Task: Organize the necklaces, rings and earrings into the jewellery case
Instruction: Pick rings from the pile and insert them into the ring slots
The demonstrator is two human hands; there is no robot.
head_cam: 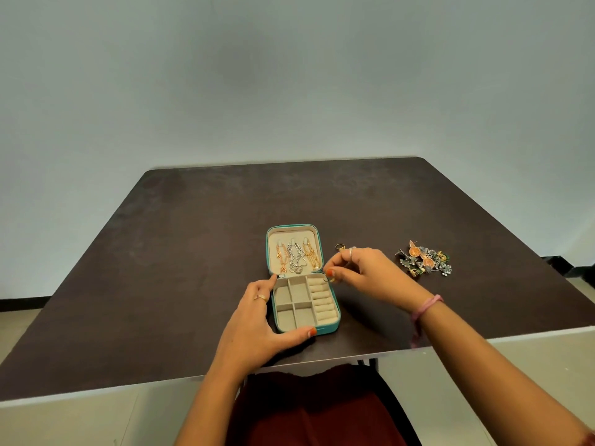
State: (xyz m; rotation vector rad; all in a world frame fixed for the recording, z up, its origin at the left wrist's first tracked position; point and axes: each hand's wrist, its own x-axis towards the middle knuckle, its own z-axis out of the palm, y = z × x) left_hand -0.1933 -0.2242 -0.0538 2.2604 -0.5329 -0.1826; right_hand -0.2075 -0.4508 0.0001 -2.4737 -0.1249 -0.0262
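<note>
Dark brown and faintly mottled, the tabletop [199, 252] fills the lower half of our view, with a pale grey-blue wall behind it and light floor tiles showing beyond both side edges. We take the jewellery case [302, 278] as our landmark: it lies open near the front edge of the tabletop, teal outside and beige within. Its raised lid carries three necklaces [297, 257] hanging side by side, two gold-toned and one silvery between them. Our left hand [257, 320] rests against the case's left side, fingers straight along the wall and the thumb hooked round its front corner. Our right hand [360, 273] hovers at the case's back right corner, above the ridged ring rolls [322, 300], its thumb and forefinger pinched together on something small that we take to be a ring [329, 279], though it is too tiny to make out clearly. Just right of the lid, a gold ring [340, 246] sits on the tabletop, partly behind our fingers. Well to the right of the case lies a tangled heap of earrings [425, 260], orange, green and silver, whose separate pieces we cannot count. Dark red clothing shows below the tabletop's front edge.
</note>
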